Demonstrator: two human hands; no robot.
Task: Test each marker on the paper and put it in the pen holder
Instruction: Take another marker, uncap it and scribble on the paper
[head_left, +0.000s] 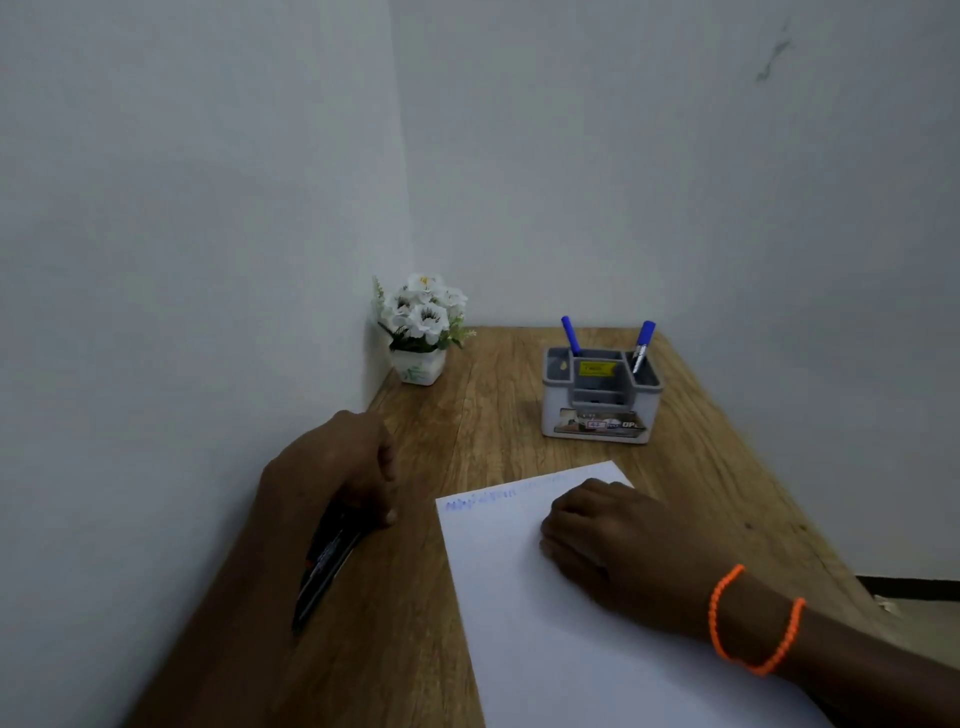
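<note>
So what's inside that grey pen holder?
Two blue markers stand in the pen holder, one in a back left slot, one in the back right. Their lower ends are hidden by the walls. The front slots look empty.

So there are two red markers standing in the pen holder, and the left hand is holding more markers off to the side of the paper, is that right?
Not quite: the two markers standing in the pen holder have blue caps, not red, as the head view shows. The rest holds: the left hand has dark markers in its grip beside the paper.
</note>
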